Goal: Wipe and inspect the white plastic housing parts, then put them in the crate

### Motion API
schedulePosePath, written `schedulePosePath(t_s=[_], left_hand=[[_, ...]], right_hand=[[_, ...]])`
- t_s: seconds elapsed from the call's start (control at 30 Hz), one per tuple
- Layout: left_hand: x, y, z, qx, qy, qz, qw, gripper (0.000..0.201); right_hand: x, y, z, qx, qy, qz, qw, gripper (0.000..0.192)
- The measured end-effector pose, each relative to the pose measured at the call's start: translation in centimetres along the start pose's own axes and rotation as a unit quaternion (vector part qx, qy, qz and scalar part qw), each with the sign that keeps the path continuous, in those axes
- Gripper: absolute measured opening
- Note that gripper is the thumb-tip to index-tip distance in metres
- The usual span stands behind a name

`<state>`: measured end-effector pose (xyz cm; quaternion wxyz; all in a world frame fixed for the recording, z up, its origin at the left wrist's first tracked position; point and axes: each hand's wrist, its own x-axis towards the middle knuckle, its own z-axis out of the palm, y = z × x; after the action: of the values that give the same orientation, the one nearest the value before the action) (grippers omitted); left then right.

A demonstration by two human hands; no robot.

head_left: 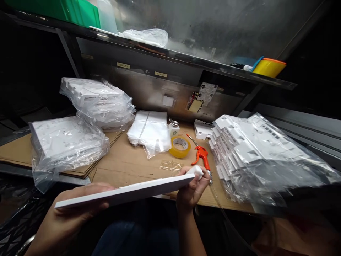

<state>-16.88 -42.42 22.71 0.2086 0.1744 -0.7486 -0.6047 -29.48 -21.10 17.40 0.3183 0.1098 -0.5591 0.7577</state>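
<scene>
A flat white plastic panel is held edge-on in front of me, almost level. My left hand grips its left end from below, thumb along the edge. My right hand is at the panel's right end, fingers closed on a small white wad, perhaps a cloth, pressed against the panel's corner. Just beyond that hand lies an orange air blow gun on the cardboard-covered bench.
Bagged stacks of white plastic parts sit at left, back left and right. A pile of clear bags, a yellow tape roll and a small bottle lie mid-bench. A metal shelf hangs above.
</scene>
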Motion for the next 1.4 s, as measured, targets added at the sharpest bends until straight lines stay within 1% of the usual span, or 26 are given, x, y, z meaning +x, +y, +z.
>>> schedulePosePath(t_s=[0.07, 0.17, 0.23, 0.33, 0.47, 0.53, 0.63, 0.67, 0.73, 0.8, 0.87, 0.93, 1.0, 1.07, 1.17, 1.23, 1.27, 1.33, 1.4], left_hand=[[-0.2, 0.0, 0.0, -0.003, -0.025, 0.029, 0.999, 0.033], [-0.4, 0.0, 0.1, -0.001, -0.041, 0.047, 0.998, 0.022], [-0.5, 0.2, 0.2, 0.009, -0.046, 0.056, 0.997, 0.02], [-0.8, 0.8, 0.4, 0.007, -0.062, 0.086, 0.994, 0.015], [-0.8, 1.0, 0.4, -0.014, -0.091, 0.141, 0.986, 0.007], [-0.7, 0.8, 0.3, -0.01, -0.11, 0.187, 0.976, 0.01], [-0.4, 0.4, 0.2, 0.009, -0.127, 0.239, 0.962, 0.015], [-0.3, 0.3, 0.2, 0.01, -0.126, 0.246, 0.961, 0.016], [-0.2, 0.3, 0.4, 0.008, -0.123, 0.25, 0.96, 0.018], [-0.2, 0.5, 0.7, 0.004, -0.126, 0.254, 0.959, 0.02], [-0.3, 0.7, 1.0, 0.01, -0.13, 0.266, 0.955, 0.021], [-0.3, 0.9, 1.3, 0.021, -0.119, 0.296, 0.947, 0.023], [-0.3, 0.9, 1.6, 0.044, -0.105, 0.332, 0.936, 0.028], [-0.3, 0.6, 2.0, 0.06, -0.093, 0.365, 0.924, 0.031], [-0.3, -0.4, 2.6, 0.081, -0.072, 0.401, 0.91, 0.03], [-0.4, -1.0, 2.8, 0.099, -0.053, 0.405, 0.907, 0.03], [-0.4, -1.2, 2.8, 0.106, -0.047, 0.402, 0.908, 0.03], [-0.5, -1.4, 2.8, 0.113, -0.041, 0.39, 0.913, 0.035], [-0.7, -1.2, 2.7, 0.111, -0.025, 0.384, 0.916, 0.04]], right_hand=[[0.0, 0.6, -0.2, 0.008, -0.009, 0.013, 1.0, 0.025], [-0.1, 1.1, -0.6, 0.015, -0.024, 0.021, 0.999, 0.027], [-0.1, 1.2, -0.9, 0.013, -0.036, 0.018, 0.999, 0.028], [0.4, 1.0, -1.2, -0.009, -0.045, -0.002, 0.999, 0.028], [1.7, 0.0, -1.4, -0.066, 0.011, -0.031, 0.997, 0.022], [2.2, -0.9, -1.6, -0.063, 0.037, -0.043, 0.996, 0.022], [2.3, -2.7, -1.7, -0.042, 0.05, -0.053, 0.996, 0.023], [2.1, -3.4, -1.7, -0.036, 0.042, -0.054, 0.997, 0.022], [1.4, -4.5, -1.6, -0.021, 0.006, -0.052, 0.998, 0.019], [0.5, -5.5, -1.3, -0.01, -0.055, -0.043, 0.998, 0.018], [-0.2, -6.3, -0.9, -0.033, -0.115, -0.049, 0.992, 0.019], [-0.8, -6.9, -0.3, -0.098, -0.17, -0.09, 0.976, 0.021], [-1.4, -7.6, 0.4, -0.158, -0.22, -0.135, 0.953, 0.021], [-2.4, -8.3, 1.3, -0.166, -0.261, -0.15, 0.939, 0.022], [-4.5, -9.3, 3.1, -0.096, -0.285, -0.14, 0.943, 0.024], [-5.4, -9.4, 4.0, -0.064, -0.289, -0.153, 0.943, 0.023], [-5.4, -9.2, 4.3, -0.068, -0.294, -0.158, 0.94, 0.022], [-4.2, -8.0, 4.3, -0.119, -0.291, -0.152, 0.937, 0.017], [-1.4, -5.8, 3.4, -0.199, -0.248, -0.135, 0.939, 0.008]])
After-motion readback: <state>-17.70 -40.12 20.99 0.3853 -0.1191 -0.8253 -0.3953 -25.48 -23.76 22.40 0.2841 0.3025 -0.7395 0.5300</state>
